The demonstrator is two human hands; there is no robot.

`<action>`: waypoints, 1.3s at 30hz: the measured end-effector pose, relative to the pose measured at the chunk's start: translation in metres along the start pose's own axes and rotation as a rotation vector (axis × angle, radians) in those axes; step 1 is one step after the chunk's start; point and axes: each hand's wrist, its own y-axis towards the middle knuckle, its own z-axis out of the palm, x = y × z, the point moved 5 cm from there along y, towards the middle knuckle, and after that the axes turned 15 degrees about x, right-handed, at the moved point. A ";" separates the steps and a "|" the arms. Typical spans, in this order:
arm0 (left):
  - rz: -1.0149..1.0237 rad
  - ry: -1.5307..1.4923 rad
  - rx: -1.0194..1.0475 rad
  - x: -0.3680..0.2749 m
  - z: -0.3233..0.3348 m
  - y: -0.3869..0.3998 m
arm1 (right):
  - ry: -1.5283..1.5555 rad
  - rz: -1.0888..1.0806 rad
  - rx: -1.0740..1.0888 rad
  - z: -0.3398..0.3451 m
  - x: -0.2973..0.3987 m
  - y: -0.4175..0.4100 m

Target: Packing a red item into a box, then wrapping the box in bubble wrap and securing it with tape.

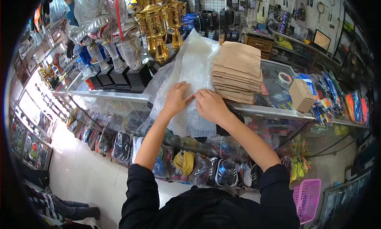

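Bubble wrap [196, 65] lies over the edge of the glass display counter [119, 94], its lower end hanging down the front. My left hand [176, 99] rests on the wrap, fingers pointing up, thumb reaching towards my other hand. With bent fingers, my right hand [209, 105] touches the wrap just beside that thumb; whether it pinches the film cannot be told. Right of the wrap stands a stack of flat brown cardboard pieces [236, 71]. Gold trophy cups [154, 23] stand behind it on the left. Something black shows partly beneath the wrap.
Silver trophies on black bases [138, 78] stand at the left on the counter. A tape roll [285, 78], a small cardboard box [301, 95] and packaged goods lie right. Shoes [226, 172] line the counter's foot. A pink plastic basket [308, 200] is lower right. A person's legs [77, 209] show lower left.
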 end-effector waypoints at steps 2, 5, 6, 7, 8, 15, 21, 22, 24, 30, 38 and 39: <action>0.019 -0.051 -0.003 0.001 -0.003 0.002 | -0.015 0.056 0.013 0.007 -0.004 0.001; 0.031 -0.077 -0.042 0.015 -0.009 -0.003 | -0.071 0.034 -0.005 0.006 0.008 0.005; 0.047 -0.058 -0.073 0.016 -0.012 -0.002 | -0.064 0.059 0.000 0.005 0.009 0.006; 0.049 -0.061 -0.072 0.016 -0.012 -0.001 | -0.056 0.083 0.006 0.005 0.009 0.008; -0.003 -0.148 -0.123 0.019 -0.013 -0.001 | -0.057 0.085 0.008 0.006 0.009 0.009; -0.237 -0.090 -0.117 0.032 -0.016 0.010 | -0.103 0.197 0.095 0.009 -0.001 0.008; -0.055 -0.834 -0.145 0.044 -0.018 0.022 | -0.037 0.196 0.082 0.000 0.003 0.010; -0.052 -0.834 -0.143 0.042 -0.020 0.022 | 0.007 0.179 0.052 -0.005 0.004 0.011; -0.014 -1.345 -0.126 0.037 -0.024 0.019 | 0.092 0.194 -0.010 -0.020 0.010 0.014; 0.075 -1.327 -0.172 -0.010 -0.065 0.001 | 0.238 0.193 -0.225 -0.073 0.018 0.053; 0.363 -0.961 0.196 -0.047 -0.057 -0.001 | 0.426 0.482 0.199 -0.064 -0.025 0.107; 0.362 -0.960 0.196 -0.044 -0.059 0.001 | 0.447 0.471 0.216 -0.057 -0.041 0.109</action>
